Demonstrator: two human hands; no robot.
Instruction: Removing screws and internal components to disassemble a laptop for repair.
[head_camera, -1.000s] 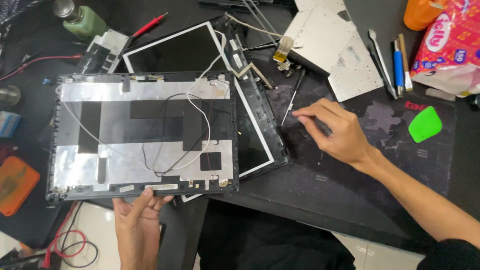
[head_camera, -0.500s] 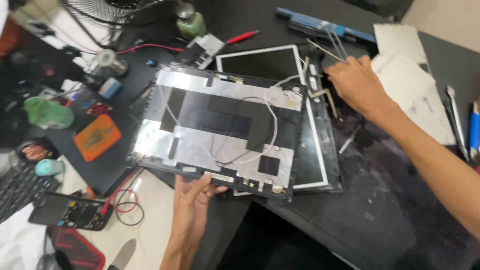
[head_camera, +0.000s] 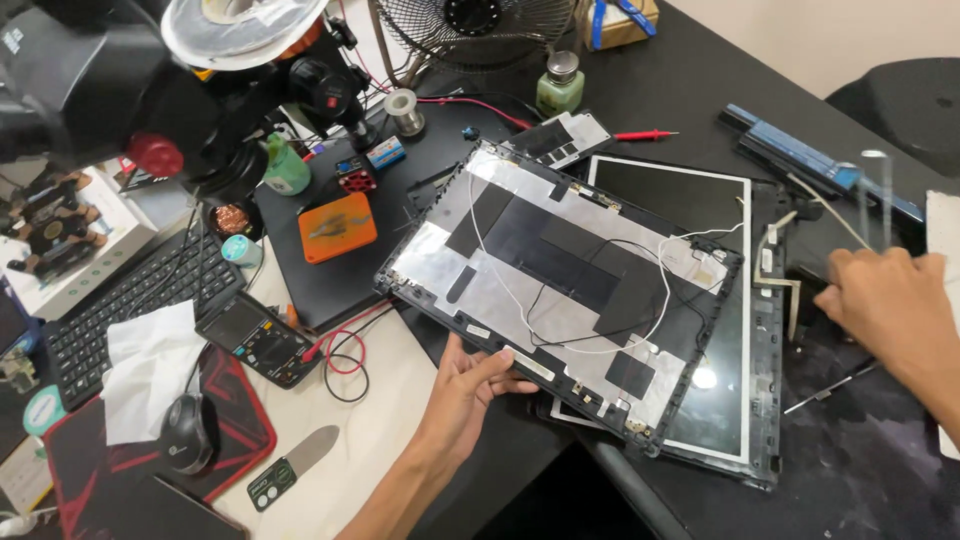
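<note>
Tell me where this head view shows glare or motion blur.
Head view: a small bright glare spot sits on the bare laptop screen panel; the foil on the laptop lid back cover shines pale; the thin rods above the right hand smear from motion blur; the left hand looks sharp.

Open dark surface (head_camera: 860, 470) lies at lower right, free for a hand. The tilted lid (head_camera: 560, 290) covers the middle, over the screen (head_camera: 715, 400). Left is crowded (multimeter (head_camera: 258, 338), mouse (head_camera: 190, 432), keyboard (head_camera: 130, 300), orange pad (head_camera: 337, 227)); a fan (head_camera: 480, 30) blocks the back.
</note>
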